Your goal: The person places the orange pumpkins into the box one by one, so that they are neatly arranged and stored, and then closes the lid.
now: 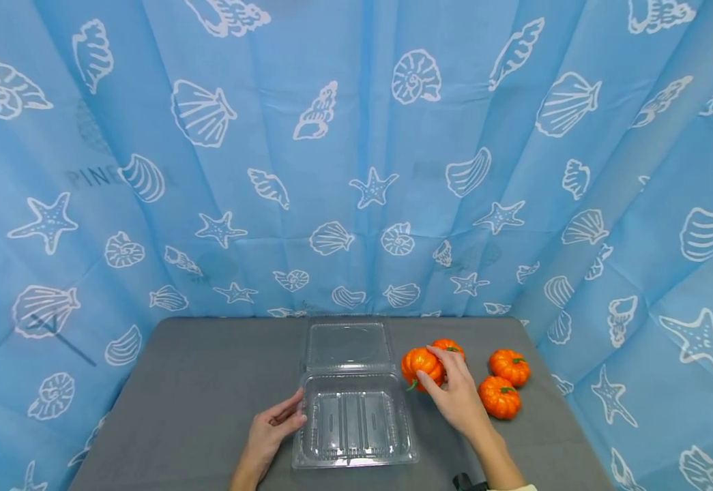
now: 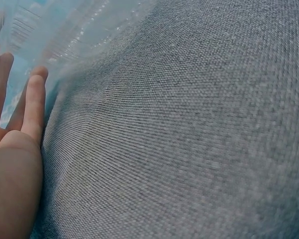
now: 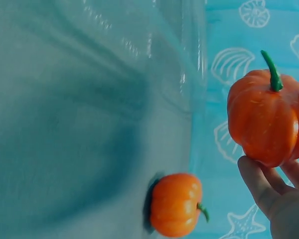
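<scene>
1. Showing at the bottom edge, beside the right wrist, are a black strap [image 1: 469,483] and a bit of pale sleeve [image 1: 516,488].
2. The left hand [image 1: 270,433] rests at the left edge of a clear plastic box [image 1: 355,461], its thumb and fingers apart and only loosely bent.
3. The box lies on a grey cloth-covered table [image 1: 221,368]; its base is ribbed, and I can read no label on it.
4. The right hand [image 1: 457,399] pinches an orange pumpkin [image 1: 420,365] between thumb and fingers, holding it up off the table just right of the box. Its green stem points toward the person.
5. To the right of that hand sit a front pumpkin [image 1: 499,401] and a rear pumpkin [image 1: 508,368], close together.
6. A partly hidden pumpkin [image 1: 445,346] lies behind the held one.
7. The box's lid [image 1: 348,344] is folded back flat, away from the person.
8. Farthest off hangs a blue curtain [image 1: 258,150] printed with white shells and starfish. Faint grey lettering [image 1: 95,179] at left reads "PIN"; the rest is unclear.
</scene>
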A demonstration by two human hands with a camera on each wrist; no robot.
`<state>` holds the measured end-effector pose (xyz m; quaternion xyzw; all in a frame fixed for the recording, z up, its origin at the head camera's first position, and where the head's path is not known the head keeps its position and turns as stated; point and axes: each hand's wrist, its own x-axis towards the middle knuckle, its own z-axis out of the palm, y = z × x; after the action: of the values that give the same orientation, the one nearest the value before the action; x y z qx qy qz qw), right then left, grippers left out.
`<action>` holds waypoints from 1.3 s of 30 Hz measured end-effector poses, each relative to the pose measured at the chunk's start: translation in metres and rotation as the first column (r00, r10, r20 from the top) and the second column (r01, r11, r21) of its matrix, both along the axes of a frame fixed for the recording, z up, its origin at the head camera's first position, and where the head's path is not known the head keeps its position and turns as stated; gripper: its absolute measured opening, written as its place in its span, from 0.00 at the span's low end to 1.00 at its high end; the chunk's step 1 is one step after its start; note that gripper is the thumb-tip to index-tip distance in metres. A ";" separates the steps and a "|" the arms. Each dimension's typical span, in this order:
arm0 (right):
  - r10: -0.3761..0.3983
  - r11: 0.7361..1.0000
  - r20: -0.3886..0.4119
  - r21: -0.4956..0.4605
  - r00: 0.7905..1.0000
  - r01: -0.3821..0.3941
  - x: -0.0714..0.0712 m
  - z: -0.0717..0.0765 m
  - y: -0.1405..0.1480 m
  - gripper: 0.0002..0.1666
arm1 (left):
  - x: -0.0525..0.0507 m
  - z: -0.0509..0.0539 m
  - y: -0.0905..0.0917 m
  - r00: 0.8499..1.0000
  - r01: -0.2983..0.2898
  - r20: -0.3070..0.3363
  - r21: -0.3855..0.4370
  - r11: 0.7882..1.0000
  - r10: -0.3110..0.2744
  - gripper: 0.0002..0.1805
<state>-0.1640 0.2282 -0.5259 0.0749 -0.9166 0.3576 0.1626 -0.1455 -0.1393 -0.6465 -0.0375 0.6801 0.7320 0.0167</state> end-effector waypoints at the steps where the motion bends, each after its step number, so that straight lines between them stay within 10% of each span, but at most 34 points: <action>1: 0.012 1.000 0.006 -0.009 1.000 -0.012 0.001 0.000 -0.002 0.30 | 0.000 -0.001 0.000 1.000 0.002 0.002 0.000 1.000 -0.002 0.27; 39: 0.327 0.936 0.037 -0.152 0.944 -0.318 0.021 -0.020 -0.083 0.32 | 0.002 0.004 0.000 1.000 0.015 -0.005 0.011 1.000 -0.015 0.27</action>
<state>-0.1428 0.1457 -0.5463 0.2013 -0.8682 0.4467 0.0785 -0.1435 -0.1390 -0.6428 -0.0307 0.6762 0.7358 0.0206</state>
